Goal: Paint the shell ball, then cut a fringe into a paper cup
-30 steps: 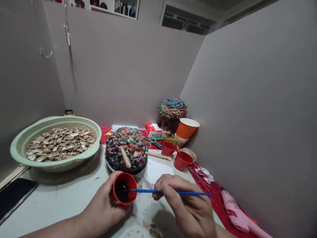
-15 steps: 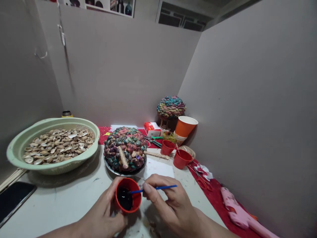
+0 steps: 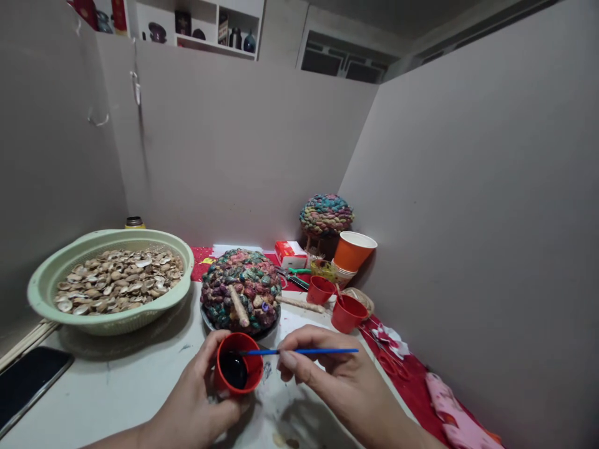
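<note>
My left hand [image 3: 199, 396] is wrapped round a small red cup [image 3: 238, 372] with dark paint in it, held just above the white table [image 3: 121, 380]. My right hand [image 3: 327, 374] pinches a thin blue paintbrush [image 3: 304, 352], whose tip rests at the cup's rim over the dark paint. Just behind the cup stands a dome covered in painted shells [image 3: 241, 289] on a metal plate, with a bare stick lying across it.
A pale green colander of unpainted shells [image 3: 112, 280] sits at the left, a black phone [image 3: 28, 380] at the near left. Two red cups [image 3: 349, 313], an orange paper cup [image 3: 353, 251], scissors, a red box and a second painted dome [image 3: 326, 214] crowd the right corner. Walls close in.
The brush has been drawn back and forth in the cup; its tip now lies at the rim instead of deep in the paint. The camera has tilted up slightly.
</note>
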`<state>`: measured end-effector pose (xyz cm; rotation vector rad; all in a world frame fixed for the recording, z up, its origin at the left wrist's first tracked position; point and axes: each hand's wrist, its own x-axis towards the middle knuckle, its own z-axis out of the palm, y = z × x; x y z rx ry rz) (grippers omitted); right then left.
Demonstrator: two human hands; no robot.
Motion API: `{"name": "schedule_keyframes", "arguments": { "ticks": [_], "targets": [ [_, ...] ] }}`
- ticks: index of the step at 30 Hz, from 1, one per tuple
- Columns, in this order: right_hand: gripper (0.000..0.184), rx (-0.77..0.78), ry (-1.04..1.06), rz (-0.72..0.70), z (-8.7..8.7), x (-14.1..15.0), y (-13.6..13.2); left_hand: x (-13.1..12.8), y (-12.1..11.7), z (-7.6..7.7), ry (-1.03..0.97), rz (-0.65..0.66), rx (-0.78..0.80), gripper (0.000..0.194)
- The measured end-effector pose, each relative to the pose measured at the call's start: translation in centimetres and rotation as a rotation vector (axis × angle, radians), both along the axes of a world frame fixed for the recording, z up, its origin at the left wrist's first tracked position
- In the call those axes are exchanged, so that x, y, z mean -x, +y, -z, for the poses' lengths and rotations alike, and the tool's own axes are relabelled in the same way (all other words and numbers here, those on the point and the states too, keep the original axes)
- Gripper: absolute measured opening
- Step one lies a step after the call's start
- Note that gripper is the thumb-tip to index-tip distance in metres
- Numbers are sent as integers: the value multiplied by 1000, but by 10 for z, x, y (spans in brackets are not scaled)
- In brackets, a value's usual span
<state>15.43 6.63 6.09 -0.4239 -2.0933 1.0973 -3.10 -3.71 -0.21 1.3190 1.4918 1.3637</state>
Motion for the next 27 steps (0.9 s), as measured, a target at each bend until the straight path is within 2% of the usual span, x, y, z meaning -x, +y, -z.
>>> {"name": "schedule_keyframes", "arguments": {
  "ticks": [4,9,12,15,20,27],
  "targets": [
    [14,-17,-17,3,-2,-2,1,-1,0,0,-81,-21,-33,49],
    [17,-116,192,126,5,-5,3,0,-4,3,-260,45,-24,53],
    [10,-257,334,273,10,-7,6,1,-4,4,-272,39,-24,56],
    [12,-422,354,348,16,-9,10,2,-2,6,-270,44,-14,55],
    [13,-578,333,346,25,-7,16,2,1,9,-256,40,3,56],
    [23,-732,364,348,21,-6,18,3,-1,6,-178,18,12,56]
  ]
}}
